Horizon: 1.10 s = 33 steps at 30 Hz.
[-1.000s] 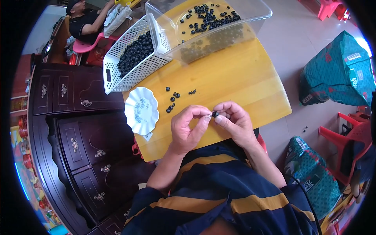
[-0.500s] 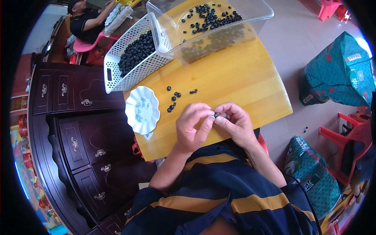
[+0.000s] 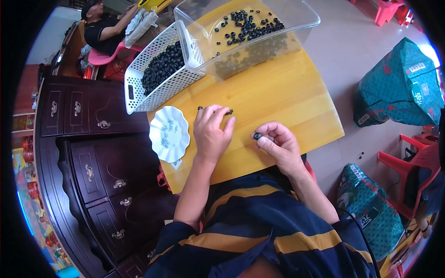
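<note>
My right hand (image 3: 280, 144) pinches a small black ring-shaped part (image 3: 257, 136) between thumb and fingertips, its round hole facing up. My left hand (image 3: 211, 132) reaches over the yellow wooden table (image 3: 287, 97), thumb apart from its bent fingers. Those fingers cover most of a few loose black pieces; one round black piece (image 3: 200, 108) shows beside them. A cluster of tiny black pieces (image 3: 229, 112) lies by the left index finger. Whether the left fingertips touch anything is hidden. Left of that hand sits a white scalloped dish (image 3: 169, 134).
Behind are a white perforated basket (image 3: 157, 96) full of black parts and a clear plastic bin (image 3: 259, 55) holding more. A dark wooden cabinet (image 3: 111, 153) flanks the left. Teal bags (image 3: 394, 88) and a red chair (image 3: 405, 162) stand right. Another person (image 3: 109, 28) sits far left.
My left hand has left the part at my right fingertips and moved left and away, over the loose black pieces. My right hand still holds the black part in about the same place.
</note>
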### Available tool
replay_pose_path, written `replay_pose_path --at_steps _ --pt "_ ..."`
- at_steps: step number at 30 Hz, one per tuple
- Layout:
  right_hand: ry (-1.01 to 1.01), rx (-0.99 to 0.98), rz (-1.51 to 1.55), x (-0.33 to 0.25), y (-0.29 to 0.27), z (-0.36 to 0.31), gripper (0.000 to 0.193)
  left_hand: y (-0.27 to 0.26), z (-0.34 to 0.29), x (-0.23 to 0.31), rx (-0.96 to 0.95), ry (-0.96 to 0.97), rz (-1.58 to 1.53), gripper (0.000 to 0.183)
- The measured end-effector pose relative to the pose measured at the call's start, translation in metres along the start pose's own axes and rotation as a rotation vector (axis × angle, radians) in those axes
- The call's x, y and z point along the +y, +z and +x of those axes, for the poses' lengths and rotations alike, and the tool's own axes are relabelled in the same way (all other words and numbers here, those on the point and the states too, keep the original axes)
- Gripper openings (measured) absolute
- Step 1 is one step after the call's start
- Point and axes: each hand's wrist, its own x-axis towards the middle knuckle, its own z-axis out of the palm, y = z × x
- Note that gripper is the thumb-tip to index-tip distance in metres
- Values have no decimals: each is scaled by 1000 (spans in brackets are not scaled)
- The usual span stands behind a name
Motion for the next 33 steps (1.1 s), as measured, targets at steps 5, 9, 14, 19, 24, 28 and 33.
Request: replay_pose_path --at_steps 5,9,14,19,24,28,33 --pt "30 21 -7 -3 0 0 20 10 5 -8 -27 12 34 19" --pt "25 25 -7 -4 1 0 18 16 4 -11 -44 51 59 13" --pt "17 31 1 -3 1 0 18 8 6 3 -12 68 -25 10" --pt "20 32 26 -2 0 0 19 -22 -2 39 -82 -147 -437 11" --pt "39 43 -5 -6 1 -1 21 -34 -11 49 -131 -189 -669 13" --pt "36 32 -6 -5 2 -1 21 -37 -10 53 -161 -147 -723 16" --pt "34 20 -14 -4 3 0 20 -35 -9 55 -160 -97 -698 18"
